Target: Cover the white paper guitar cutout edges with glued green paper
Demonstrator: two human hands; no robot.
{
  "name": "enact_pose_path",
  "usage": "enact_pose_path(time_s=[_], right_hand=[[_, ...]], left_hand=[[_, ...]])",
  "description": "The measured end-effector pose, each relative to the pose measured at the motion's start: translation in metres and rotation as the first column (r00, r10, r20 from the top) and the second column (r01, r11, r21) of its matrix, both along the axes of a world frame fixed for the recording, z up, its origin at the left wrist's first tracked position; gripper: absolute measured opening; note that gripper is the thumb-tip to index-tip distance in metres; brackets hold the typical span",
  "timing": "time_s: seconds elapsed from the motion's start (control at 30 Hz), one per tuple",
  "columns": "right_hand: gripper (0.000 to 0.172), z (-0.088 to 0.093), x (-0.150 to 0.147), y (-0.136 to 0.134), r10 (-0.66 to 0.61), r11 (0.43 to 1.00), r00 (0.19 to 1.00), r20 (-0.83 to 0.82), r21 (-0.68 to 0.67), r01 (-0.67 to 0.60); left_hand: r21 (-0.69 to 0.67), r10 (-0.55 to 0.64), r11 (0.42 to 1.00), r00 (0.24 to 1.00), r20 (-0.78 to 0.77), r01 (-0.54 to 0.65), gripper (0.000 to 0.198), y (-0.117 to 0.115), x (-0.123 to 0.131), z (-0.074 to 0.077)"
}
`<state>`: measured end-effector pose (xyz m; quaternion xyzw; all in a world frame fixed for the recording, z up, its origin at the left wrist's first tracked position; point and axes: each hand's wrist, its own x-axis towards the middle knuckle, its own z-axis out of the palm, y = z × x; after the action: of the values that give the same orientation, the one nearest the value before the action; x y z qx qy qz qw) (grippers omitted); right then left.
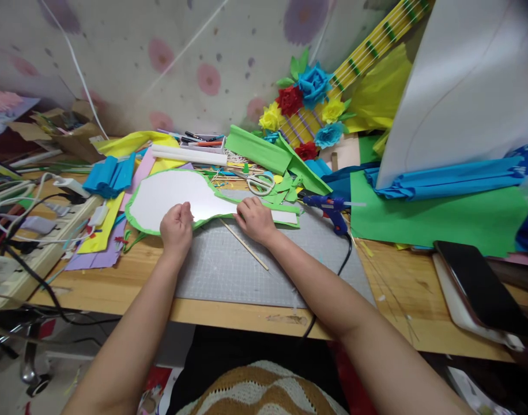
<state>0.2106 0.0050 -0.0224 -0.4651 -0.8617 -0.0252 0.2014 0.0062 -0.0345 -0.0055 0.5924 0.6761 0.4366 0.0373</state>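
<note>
A white guitar-shaped board (173, 193) edged in green crepe paper lies flat on the grey cutting mat (229, 271), its wide body left and narrow neck right. At the near edge of the body, my left hand (176, 229) is closed, its fingers curled on the green border. My right hand (255, 220) has its fingers bent and pressed together on the neck. What is pinched under the fingertips is hidden. A thin wooden stick (246, 246) slants from the board's near edge across the mat. Beyond the neck rest white-handled scissors (260, 183).
A blue hot glue gun (328, 206) lies right of the neck, its cord running off the front edge. Green paper (437, 216) and a phone (475, 282) are farther right. A power strip (48, 253) with cables stands left. A flower-decorated yellow guitar (305, 124) leans behind.
</note>
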Motion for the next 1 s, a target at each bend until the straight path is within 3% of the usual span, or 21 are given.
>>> enact_pose_path(time_s=[0.13, 0.3, 0.5, 0.7, 0.9, 1.0], right_hand=[[0.022, 0.004, 0.000, -0.001, -0.004, 1.000, 1.000, 0.002, -0.017, 0.004], [0.021, 0.006, 0.001, -0.001, -0.006, 1.000, 1.000, -0.002, -0.030, 0.006], [0.022, 0.007, 0.000, -0.001, -0.009, 0.999, 1.000, 0.002, -0.034, 0.009], [0.022, 0.006, 0.000, 0.000, -0.021, 0.999, 1.000, -0.014, -0.034, 0.021], [0.022, 0.006, 0.000, 0.001, -0.023, 0.999, 0.999, -0.022, -0.043, 0.022], [0.022, 0.005, 0.000, 0.001, -0.027, 0.999, 1.000, -0.017, -0.041, 0.026]], left_hand=[[-0.073, -0.166, 0.985, 0.975, -0.150, 0.157, 0.017, 0.006, -0.010, 0.006], [-0.224, -0.344, 0.934, 0.869, -0.354, 0.279, 0.053, 0.011, -0.007, 0.005], [-0.302, -0.334, 0.932, 0.799, -0.500, 0.201, 0.039, 0.016, 0.002, 0.006], [-0.358, -0.379, 0.913, 0.741, -0.555, 0.198, 0.031, 0.019, 0.000, 0.012], [-0.311, -0.345, 0.931, 0.749, -0.566, 0.194, 0.045, 0.018, 0.003, 0.013], [-0.270, -0.366, 0.929, 0.731, -0.575, 0.253, 0.046, 0.016, 0.009, 0.013]])
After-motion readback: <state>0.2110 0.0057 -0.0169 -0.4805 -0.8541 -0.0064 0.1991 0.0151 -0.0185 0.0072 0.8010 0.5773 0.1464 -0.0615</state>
